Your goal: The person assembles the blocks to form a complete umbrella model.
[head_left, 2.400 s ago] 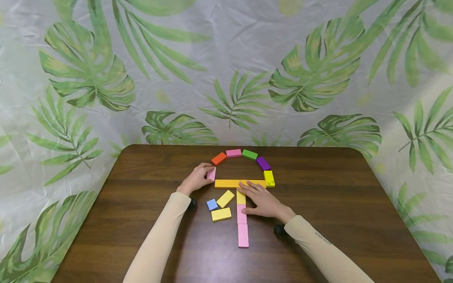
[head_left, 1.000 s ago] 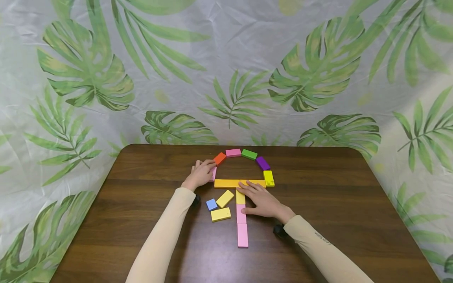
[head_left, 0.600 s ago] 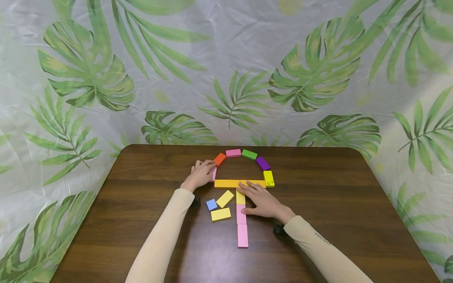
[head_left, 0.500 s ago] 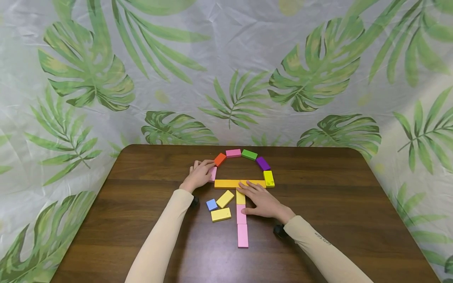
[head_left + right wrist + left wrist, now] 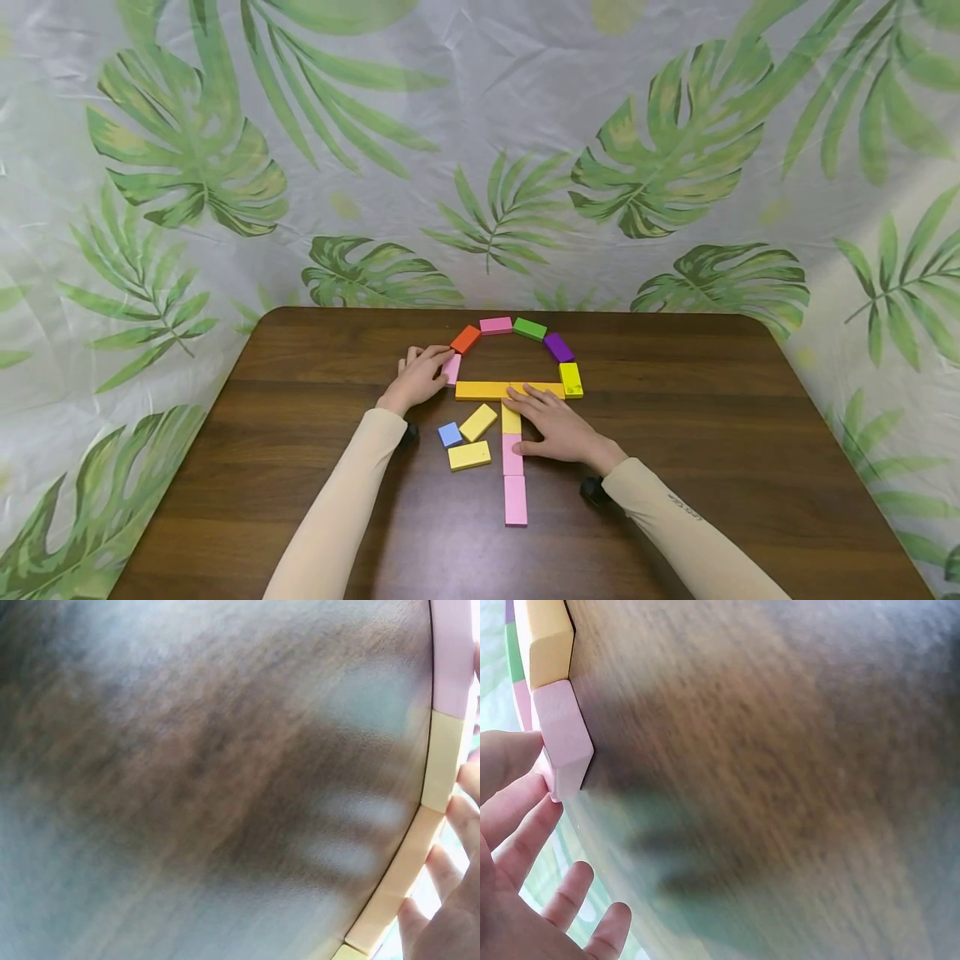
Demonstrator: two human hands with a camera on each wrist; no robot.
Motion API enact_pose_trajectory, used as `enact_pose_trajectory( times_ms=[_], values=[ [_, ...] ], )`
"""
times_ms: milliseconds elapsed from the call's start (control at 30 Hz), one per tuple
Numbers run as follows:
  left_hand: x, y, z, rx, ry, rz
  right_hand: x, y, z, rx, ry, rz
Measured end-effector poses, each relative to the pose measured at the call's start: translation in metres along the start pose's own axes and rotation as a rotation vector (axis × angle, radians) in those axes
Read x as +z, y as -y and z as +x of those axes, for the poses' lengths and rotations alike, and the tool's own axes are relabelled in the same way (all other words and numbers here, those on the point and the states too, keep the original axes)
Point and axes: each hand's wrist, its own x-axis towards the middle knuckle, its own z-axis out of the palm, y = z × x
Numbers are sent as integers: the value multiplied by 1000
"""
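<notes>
In the head view my left hand touches a light pink block at the left end of an arch of blocks. The left wrist view shows its thumb and fingertips on that pink block, the other fingers spread. Flat and spread, my right hand rests over a row of two orange blocks and the stem below. That stem has a yellow block, partly hidden by fingers, and two pink blocks. In the right wrist view the fingertips lie along the orange block.
The arch continues with a red block, a pink block, a green block, a purple block and a yellow block. Two loose yellow blocks and a blue block lie left of the stem on the wooden table.
My left hand went from the pink block up to the red block's edge, then slid back down and left. The red block has shifted slightly right. My right hand has stayed put.
</notes>
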Motion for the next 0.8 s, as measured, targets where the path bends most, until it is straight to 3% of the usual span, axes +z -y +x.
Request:
enact_pose_trajectory(
  times_ms=[800],
  values=[
    [2,-3,3,-17,-29,25,1,-1,0,5,0,-11]
  ],
)
